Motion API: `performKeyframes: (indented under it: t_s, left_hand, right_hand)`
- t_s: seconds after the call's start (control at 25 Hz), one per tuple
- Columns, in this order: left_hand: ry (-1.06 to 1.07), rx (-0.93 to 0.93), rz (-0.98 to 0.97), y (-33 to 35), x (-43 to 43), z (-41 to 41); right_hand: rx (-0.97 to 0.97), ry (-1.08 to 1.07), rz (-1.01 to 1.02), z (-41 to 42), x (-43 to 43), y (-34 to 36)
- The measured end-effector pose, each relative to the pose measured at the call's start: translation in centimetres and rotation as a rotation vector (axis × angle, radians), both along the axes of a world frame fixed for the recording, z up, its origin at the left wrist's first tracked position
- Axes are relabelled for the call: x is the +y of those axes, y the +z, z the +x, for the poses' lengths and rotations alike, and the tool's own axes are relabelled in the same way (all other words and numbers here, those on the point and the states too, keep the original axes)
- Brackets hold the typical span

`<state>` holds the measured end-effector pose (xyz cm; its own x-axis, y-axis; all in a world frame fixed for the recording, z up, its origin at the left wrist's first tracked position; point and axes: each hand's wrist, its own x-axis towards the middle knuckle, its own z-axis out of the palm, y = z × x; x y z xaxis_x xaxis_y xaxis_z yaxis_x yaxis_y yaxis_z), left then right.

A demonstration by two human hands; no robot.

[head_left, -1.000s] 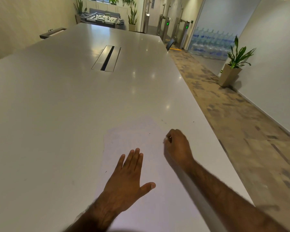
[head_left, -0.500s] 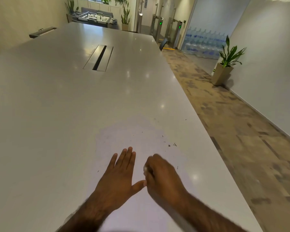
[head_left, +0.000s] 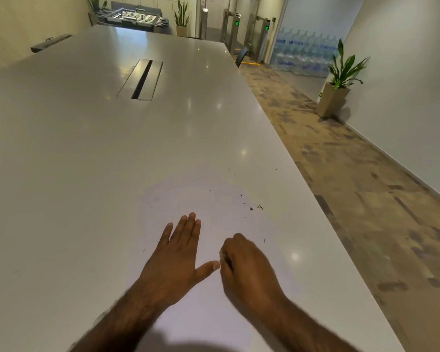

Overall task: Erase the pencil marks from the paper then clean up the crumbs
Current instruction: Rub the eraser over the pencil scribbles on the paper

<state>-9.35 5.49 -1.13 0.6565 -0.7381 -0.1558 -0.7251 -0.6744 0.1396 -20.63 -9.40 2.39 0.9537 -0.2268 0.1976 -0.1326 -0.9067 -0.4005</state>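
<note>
A white sheet of paper (head_left: 208, 199) lies flat on the long white table (head_left: 87, 148) in front of me. My left hand (head_left: 173, 260) presses flat on the paper, fingers spread, thumb out to the right. My right hand (head_left: 247, 270) is a fist on the paper right beside that thumb, closed on a small pale eraser (head_left: 222, 254) that barely shows at the fingertips. Dark eraser crumbs (head_left: 255, 207) are scattered on the paper's right part and on the table past it. Pencil marks are too faint to make out.
The table's right edge (head_left: 323, 219) runs close to my right arm, with patterned floor beyond. A cable slot (head_left: 141, 79) sits in the table's middle, far ahead. A potted plant (head_left: 337, 85) stands by the right wall.
My right hand pulled back from the paper's far right part to a spot next to my left thumb, uncovering crumbs. The left hand stayed flat. My view shifted slightly.
</note>
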Motion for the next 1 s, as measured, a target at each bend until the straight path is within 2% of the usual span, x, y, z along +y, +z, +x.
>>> performKeyframes:
  t_s: [0.16,0.2,0.28,0.36,0.4,0.52,0.6,0.76,0.8,1.0]
  left_hand:
    - [-0.003,0.009,-0.009,0.3,0.2,-0.1]
    - [-0.003,0.009,-0.018,0.3,0.2,-0.1]
    - [-0.003,0.007,-0.019,0.2,0.2,-0.1]
    - [-0.005,-0.009,-0.012,0.2,0.0,-0.1]
    - [-0.012,-0.012,-0.009,0.2,0.0,-0.1]
    - [-0.011,0.006,-0.038,0.1,0.1,0.0]
    - [-0.007,0.0,-0.026,0.1,0.2,0.0]
    - [-0.005,-0.021,-0.006,0.1,0.1,0.0]
    - [-0.008,-0.018,-0.009,0.0,0.1,0.0]
    - [-0.002,0.004,-0.024,0.1,0.3,-0.1]
  right_hand:
    - [0.023,-0.336,0.031,2.1,-7.5,0.4]
    - [-0.01,-0.36,0.077,2.2,-7.5,0.6]
    - [-0.05,-0.253,0.11,1.9,-3.4,0.7]
    - [0.006,-0.056,0.075,0.9,0.4,0.2]
    - [0.02,-0.033,0.033,0.8,0.3,0.2]
    - [0.04,-0.252,-0.051,2.0,-5.5,0.1]
    - [-0.017,-0.31,-0.028,2.3,-6.1,0.7]
    - [-0.01,-0.037,0.056,0.6,0.6,0.2]
    - [-0.006,-0.034,0.039,0.2,0.1,0.0]
    - [-0.058,-0.377,0.084,1.2,-7.9,-0.3]
